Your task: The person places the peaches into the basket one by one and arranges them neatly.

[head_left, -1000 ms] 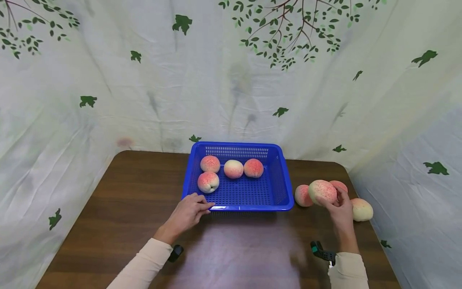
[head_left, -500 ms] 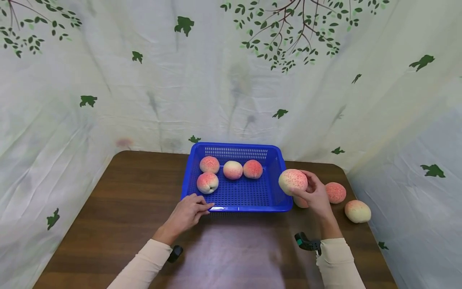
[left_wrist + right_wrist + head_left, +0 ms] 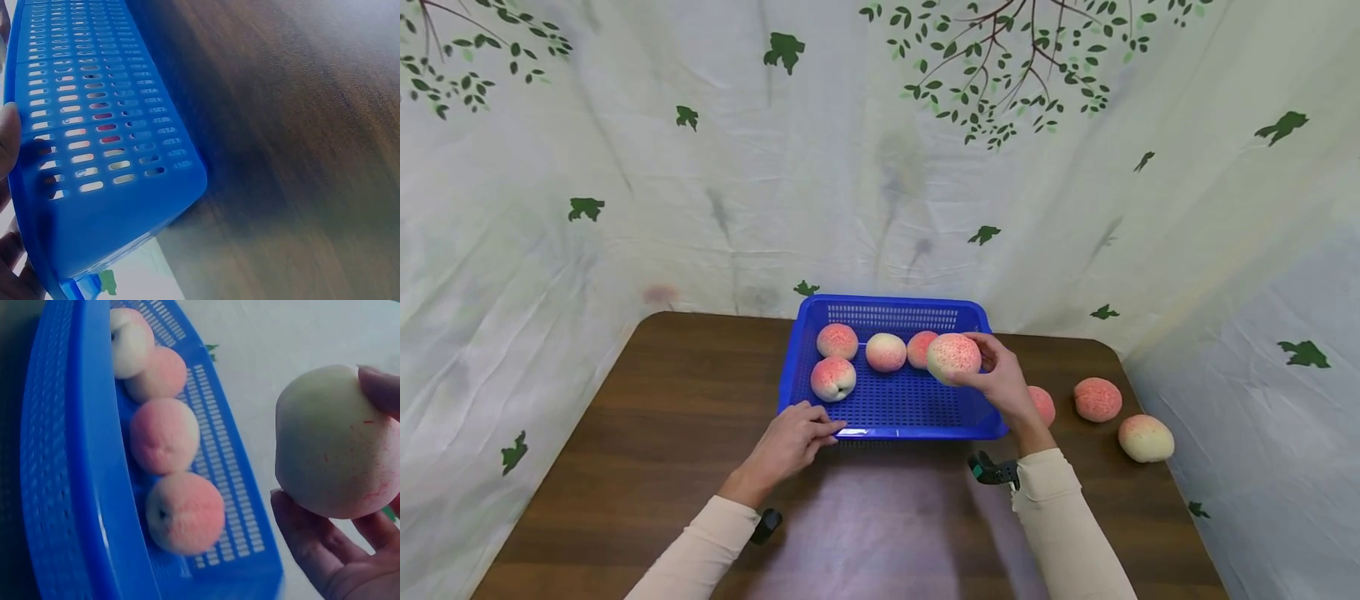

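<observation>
A blue plastic basket (image 3: 895, 433) with slotted walls stands at the back middle of the table. Inside it lie several peaches, among them one at the front left (image 3: 832, 379) and a pale one (image 3: 885, 352) in the middle. My left hand (image 3: 795, 440) pinches the basket's near rim at its left corner; in the left wrist view the thumb (image 3: 7, 140) presses over that rim. Above the basket's right half, my right hand (image 3: 1000, 379) grips a pale peach with red speckles (image 3: 953, 357), which overlaps a peach behind it. The right wrist view shows this held peach (image 3: 337, 444) between thumb and fingers.
To the right of the basket, a red peach (image 3: 1098, 400) and a pale yellow peach (image 3: 1146, 438) lie on the brown wooden table (image 3: 625, 467). Another peach (image 3: 1042, 405) is partly hidden behind my right wrist. A leaf-print white cloth (image 3: 850, 167) hangs behind the table.
My right hand has carried the speckled peach leftward, from over the peaches at the right to above the basket. The left hand has stayed at the rim.
</observation>
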### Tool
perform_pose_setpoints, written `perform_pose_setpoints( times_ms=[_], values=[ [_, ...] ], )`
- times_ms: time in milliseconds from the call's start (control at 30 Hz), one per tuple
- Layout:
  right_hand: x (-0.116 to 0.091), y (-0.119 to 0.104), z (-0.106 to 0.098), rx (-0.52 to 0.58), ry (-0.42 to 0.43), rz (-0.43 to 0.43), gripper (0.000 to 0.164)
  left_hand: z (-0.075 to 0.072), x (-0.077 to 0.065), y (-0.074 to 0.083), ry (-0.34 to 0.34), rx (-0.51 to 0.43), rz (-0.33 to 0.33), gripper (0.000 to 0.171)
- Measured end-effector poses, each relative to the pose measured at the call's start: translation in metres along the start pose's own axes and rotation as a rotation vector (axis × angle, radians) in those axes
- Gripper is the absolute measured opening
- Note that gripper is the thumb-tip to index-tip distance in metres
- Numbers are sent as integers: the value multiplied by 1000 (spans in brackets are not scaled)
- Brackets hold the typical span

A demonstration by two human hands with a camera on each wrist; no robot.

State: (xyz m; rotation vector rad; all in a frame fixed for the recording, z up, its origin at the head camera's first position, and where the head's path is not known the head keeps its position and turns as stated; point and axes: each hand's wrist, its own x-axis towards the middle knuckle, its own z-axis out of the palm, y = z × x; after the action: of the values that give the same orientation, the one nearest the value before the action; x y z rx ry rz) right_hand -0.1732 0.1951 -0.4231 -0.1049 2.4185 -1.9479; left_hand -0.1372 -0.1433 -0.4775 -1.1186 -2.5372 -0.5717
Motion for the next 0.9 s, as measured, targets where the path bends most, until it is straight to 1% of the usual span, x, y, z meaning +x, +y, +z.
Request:
perform_pose_setpoints(
  times_ms=[167, 300, 400, 600, 800, 900],
  values=[
    [15, -1, 20, 9, -56, -1, 67, -1, 2, 1, -30, 10, -13, 21],
    [25, 2, 38, 20, -77, -4, 65, -1, 1, 1, -34, 13, -9, 21],
    [33, 6, 52, 54, -98, 3, 63, -2, 1, 2, -33, 11, -10, 21],
    [44, 18, 75, 61, -118, 61, 62, -4, 1, 3, -6, 12, 0, 20],
    [49, 32, 92, 68, -98, 150, 65, -1, 1, 2, -8, 0, -13, 19],
    [49, 36, 100, 40, -85, 174, 64, 0, 0, 2, -4, -2, -18, 19]
  ],
)
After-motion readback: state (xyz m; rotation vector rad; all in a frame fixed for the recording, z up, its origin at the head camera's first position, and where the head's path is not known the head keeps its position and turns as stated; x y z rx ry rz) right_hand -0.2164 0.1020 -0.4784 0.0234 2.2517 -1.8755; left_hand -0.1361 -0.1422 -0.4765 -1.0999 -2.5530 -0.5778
